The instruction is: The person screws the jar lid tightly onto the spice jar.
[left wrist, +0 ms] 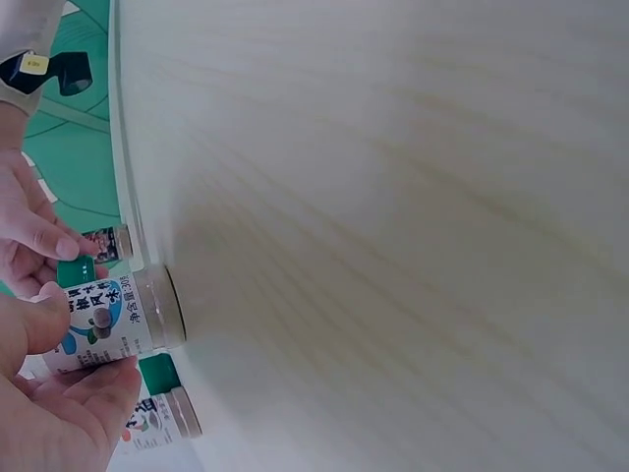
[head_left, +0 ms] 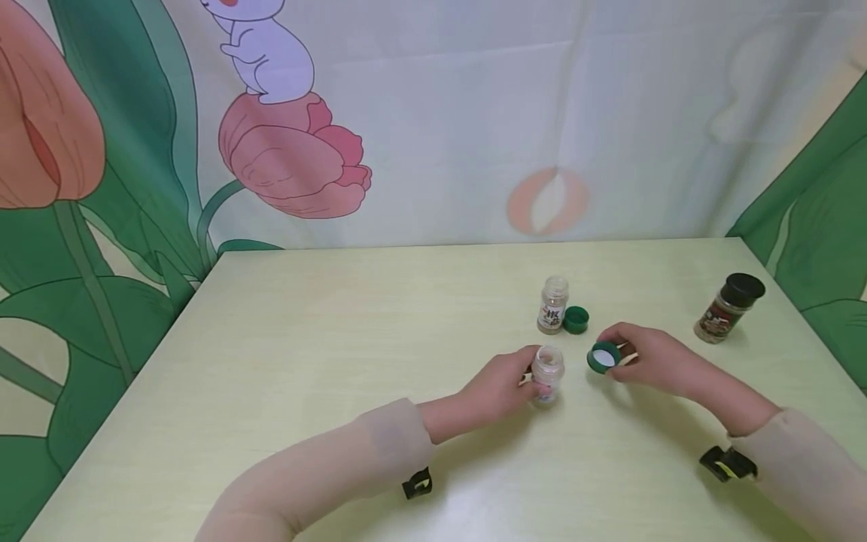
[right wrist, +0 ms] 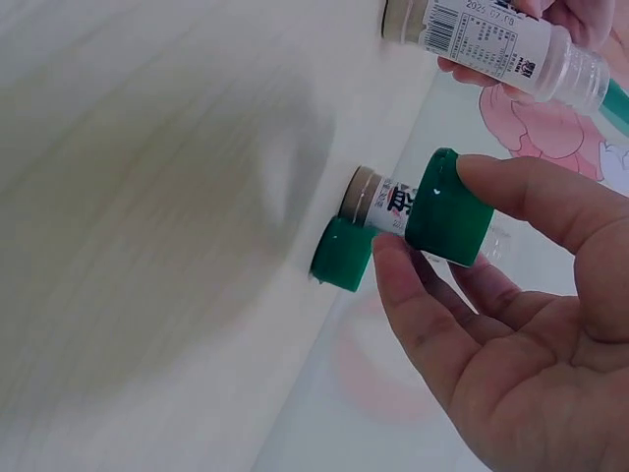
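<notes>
My left hand [head_left: 497, 388] grips a clear spice jar [head_left: 549, 369] by its side, its mouth uncovered; the left wrist view shows its white label [left wrist: 103, 320] with a blue patch. Just to the right, my right hand [head_left: 653, 360] pinches a green screw cap [head_left: 603, 357] between thumb and fingers, its white inside turned toward the head camera. A gap separates cap and jar. Behind them stands a second uncapped spice jar [head_left: 554, 305], upright, with another green cap [head_left: 576, 320] lying beside it on the table.
A spice jar with a black lid [head_left: 730, 307] stands at the right side of the pale table [head_left: 325, 339]. Behind the table's back edge hangs a printed curtain [head_left: 440, 135] with flowers and a white animal. Dark camera mounts [head_left: 728, 463] sit at the wrists.
</notes>
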`<state>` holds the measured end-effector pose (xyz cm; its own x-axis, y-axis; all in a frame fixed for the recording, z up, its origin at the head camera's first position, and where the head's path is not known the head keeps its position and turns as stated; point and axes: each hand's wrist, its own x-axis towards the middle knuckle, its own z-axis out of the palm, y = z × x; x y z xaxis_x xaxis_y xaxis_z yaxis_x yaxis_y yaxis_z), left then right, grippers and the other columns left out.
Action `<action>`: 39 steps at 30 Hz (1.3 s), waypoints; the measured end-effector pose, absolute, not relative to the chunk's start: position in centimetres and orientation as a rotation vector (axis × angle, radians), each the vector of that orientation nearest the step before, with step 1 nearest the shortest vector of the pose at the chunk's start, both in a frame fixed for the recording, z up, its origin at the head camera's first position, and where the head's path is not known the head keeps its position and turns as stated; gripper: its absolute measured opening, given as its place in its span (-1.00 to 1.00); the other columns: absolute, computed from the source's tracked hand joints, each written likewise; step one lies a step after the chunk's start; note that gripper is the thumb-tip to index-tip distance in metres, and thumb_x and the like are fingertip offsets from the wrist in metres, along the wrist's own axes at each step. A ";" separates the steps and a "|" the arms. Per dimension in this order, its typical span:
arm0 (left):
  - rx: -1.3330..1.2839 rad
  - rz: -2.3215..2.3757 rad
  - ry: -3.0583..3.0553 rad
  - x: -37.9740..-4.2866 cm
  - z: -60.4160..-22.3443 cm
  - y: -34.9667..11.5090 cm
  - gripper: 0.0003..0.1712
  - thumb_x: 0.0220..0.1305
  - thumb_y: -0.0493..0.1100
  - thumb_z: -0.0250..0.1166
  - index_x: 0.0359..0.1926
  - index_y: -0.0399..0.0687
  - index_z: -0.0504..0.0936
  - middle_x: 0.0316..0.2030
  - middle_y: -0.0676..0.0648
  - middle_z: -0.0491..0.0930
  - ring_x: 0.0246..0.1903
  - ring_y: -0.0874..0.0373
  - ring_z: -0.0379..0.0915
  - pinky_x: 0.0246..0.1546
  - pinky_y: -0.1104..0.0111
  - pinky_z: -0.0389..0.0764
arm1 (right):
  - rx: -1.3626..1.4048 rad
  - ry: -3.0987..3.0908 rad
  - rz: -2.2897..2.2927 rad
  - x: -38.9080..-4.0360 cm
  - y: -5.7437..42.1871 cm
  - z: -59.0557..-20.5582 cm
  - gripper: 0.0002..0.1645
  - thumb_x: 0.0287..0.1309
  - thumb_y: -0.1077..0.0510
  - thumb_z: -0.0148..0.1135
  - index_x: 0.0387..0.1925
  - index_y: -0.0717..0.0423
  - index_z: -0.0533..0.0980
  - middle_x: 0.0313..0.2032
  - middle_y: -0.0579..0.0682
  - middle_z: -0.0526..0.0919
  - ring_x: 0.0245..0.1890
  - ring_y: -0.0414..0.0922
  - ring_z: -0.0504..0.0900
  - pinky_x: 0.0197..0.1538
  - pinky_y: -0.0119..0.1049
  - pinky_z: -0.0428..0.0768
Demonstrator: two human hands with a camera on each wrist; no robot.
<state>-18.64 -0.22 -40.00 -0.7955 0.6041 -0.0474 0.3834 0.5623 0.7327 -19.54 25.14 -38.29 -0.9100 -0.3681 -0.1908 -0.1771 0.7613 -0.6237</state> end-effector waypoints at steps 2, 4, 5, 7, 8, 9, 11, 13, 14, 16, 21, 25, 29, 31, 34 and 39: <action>0.809 1.074 2.506 -18.6 -39.9 -0.6 -0.44 0.40 -0.23 0.32 0.35 -0.29 0.42 0.22 -0.23 0.65 0.31 -0.08 0.56 0.34 0.20 0.57 | -0.420 2.653 -0.902 -19.5 24.9 -38.2 -0.45 0.21 0.28 0.39 0.17 0.42 0.43 -0.01 0.28 0.67 -0.02 0.10 0.68 0.00 -0.06 0.76; 0.796 1.081 2.501 -18.7 -39.9 -0.9 -0.43 0.40 -0.22 0.32 0.35 -0.30 0.42 0.23 -0.23 0.64 0.31 -0.09 0.55 0.35 0.19 0.57 | -0.426 2.648 -0.912 -19.4 24.6 -38.1 -0.45 0.21 0.28 0.39 0.17 0.42 0.43 -0.02 0.27 0.67 -0.02 0.09 0.68 -0.01 -0.08 0.77; 0.787 1.082 2.501 -18.7 -39.9 -1.0 -0.42 0.40 -0.21 0.32 0.35 -0.30 0.42 0.23 -0.23 0.64 0.32 -0.09 0.55 0.36 0.18 0.56 | -0.429 2.646 -0.919 -19.3 24.5 -38.0 -0.46 0.21 0.28 0.39 0.17 0.41 0.43 -0.02 0.27 0.67 -0.02 0.08 0.68 -0.01 -0.09 0.77; 0.778 1.089 2.501 -18.7 -39.9 -1.4 -0.43 0.40 -0.22 0.32 0.35 -0.31 0.42 0.23 -0.24 0.64 0.31 -0.10 0.55 0.36 0.14 0.56 | -0.444 2.640 -0.934 -19.2 24.2 -37.9 -0.46 0.21 0.29 0.38 0.16 0.41 0.43 -0.03 0.26 0.68 -0.03 0.07 0.68 -0.02 -0.11 0.77; 0.774 1.087 2.502 -18.7 -39.9 -1.5 -0.43 0.40 -0.22 0.32 0.35 -0.31 0.42 0.23 -0.25 0.64 0.31 -0.10 0.55 0.35 0.13 0.56 | -0.453 2.638 -0.941 -19.2 24.0 -37.8 -0.47 0.21 0.29 0.39 0.15 0.41 0.43 -0.03 0.26 0.68 -0.03 0.07 0.68 -0.02 -0.11 0.76; 0.770 1.086 2.504 -18.7 -40.0 -1.7 -0.42 0.40 -0.22 0.32 0.35 -0.31 0.42 0.23 -0.25 0.63 0.31 -0.11 0.55 0.35 0.11 0.56 | -0.458 2.637 -0.943 -19.1 23.9 -37.8 -0.47 0.21 0.28 0.39 0.15 0.41 0.44 -0.04 0.25 0.68 -0.04 0.06 0.67 -0.02 -0.12 0.76; 0.774 1.074 2.516 -18.7 -40.0 -2.1 -0.42 0.39 -0.21 0.33 0.35 -0.32 0.43 0.23 -0.25 0.64 0.30 -0.11 0.56 0.33 0.09 0.58 | -0.465 2.641 -0.941 -19.0 23.6 -37.7 -0.46 0.20 0.26 0.41 0.15 0.39 0.45 -0.06 0.22 0.68 -0.05 0.04 0.67 -0.01 -0.11 0.76; 0.774 1.066 2.523 -18.7 -40.0 -2.5 -0.42 0.39 -0.21 0.33 0.35 -0.32 0.43 0.23 -0.25 0.64 0.29 -0.12 0.57 0.31 0.09 0.59 | -0.472 2.643 -0.930 -18.9 23.2 -37.5 -0.45 0.20 0.24 0.42 0.16 0.37 0.45 -0.06 0.21 0.69 -0.05 0.04 0.66 0.02 -0.07 0.75; 0.773 1.063 2.526 -18.7 -40.0 -2.7 -0.42 0.39 -0.21 0.34 0.35 -0.32 0.43 0.23 -0.25 0.63 0.28 -0.12 0.57 0.31 0.09 0.60 | -0.473 2.646 -0.925 -18.8 23.0 -37.5 -0.45 0.20 0.23 0.42 0.16 0.36 0.46 -0.07 0.19 0.69 -0.04 0.03 0.66 0.03 -0.06 0.75; 0.771 1.066 2.526 -18.7 -40.0 -3.0 -0.42 0.39 -0.21 0.33 0.35 -0.32 0.43 0.23 -0.25 0.63 0.28 -0.12 0.57 0.30 0.09 0.60 | -0.478 2.650 -0.917 -18.8 22.7 -37.4 -0.44 0.21 0.21 0.43 0.17 0.35 0.46 -0.06 0.18 0.68 -0.03 0.03 0.66 0.06 -0.03 0.74; 0.769 1.099 2.511 -18.7 -40.1 -3.8 -0.43 0.40 -0.24 0.32 0.34 -0.34 0.42 0.22 -0.27 0.63 0.27 -0.15 0.58 0.32 0.08 0.58 | -0.533 2.662 -0.928 -18.6 21.9 -37.1 -0.46 0.19 0.21 0.44 0.15 0.34 0.48 -0.08 0.15 0.69 -0.04 0.02 0.67 0.12 0.02 0.73; 0.784 1.105 2.522 -18.7 -40.1 -4.3 -0.44 0.39 -0.25 0.33 0.32 -0.36 0.44 0.20 -0.29 0.64 0.24 -0.17 0.60 0.29 0.03 0.60 | -0.592 2.676 -0.954 -18.5 21.3 -36.9 -0.48 0.19 0.21 0.44 0.13 0.32 0.50 -0.07 0.14 0.68 -0.07 0.00 0.68 0.14 0.06 0.71; 0.782 1.116 2.534 -18.7 -40.2 -4.7 -0.45 0.38 -0.24 0.34 0.31 -0.37 0.45 0.17 -0.29 0.65 0.21 -0.17 0.62 0.24 0.01 0.62 | -0.645 2.688 -0.999 -18.4 20.8 -36.7 -0.51 0.19 0.21 0.45 0.11 0.28 0.52 -0.07 0.12 0.69 -0.08 -0.03 0.68 0.14 0.06 0.71; 0.775 1.124 2.539 -18.6 -40.2 -5.0 -0.45 0.38 -0.24 0.34 0.31 -0.37 0.45 0.16 -0.29 0.66 0.19 -0.17 0.62 0.23 0.00 0.63 | -0.671 2.691 -1.020 -18.4 20.6 -36.6 -0.50 0.19 0.20 0.45 0.12 0.28 0.52 -0.08 0.10 0.69 -0.08 -0.03 0.69 0.14 0.04 0.71; 0.761 1.131 2.550 -18.7 -40.2 -5.3 -0.44 0.38 -0.23 0.34 0.31 -0.36 0.45 0.16 -0.29 0.66 0.18 -0.17 0.62 0.21 0.01 0.64 | -0.689 2.701 -1.026 -18.4 20.1 -36.4 -0.47 0.19 0.17 0.45 0.15 0.29 0.52 -0.10 0.08 0.69 -0.09 -0.05 0.69 0.14 0.03 0.71; 0.739 1.111 2.580 -18.8 -40.0 -5.6 -0.43 0.38 -0.21 0.34 0.32 -0.34 0.45 0.15 -0.27 0.67 0.14 -0.15 0.63 0.17 0.04 0.66 | -0.729 2.730 -1.035 -18.5 19.4 -36.3 -0.50 0.19 0.19 0.45 0.14 0.26 0.55 -0.10 0.07 0.69 -0.11 -0.09 0.68 0.13 -0.01 0.72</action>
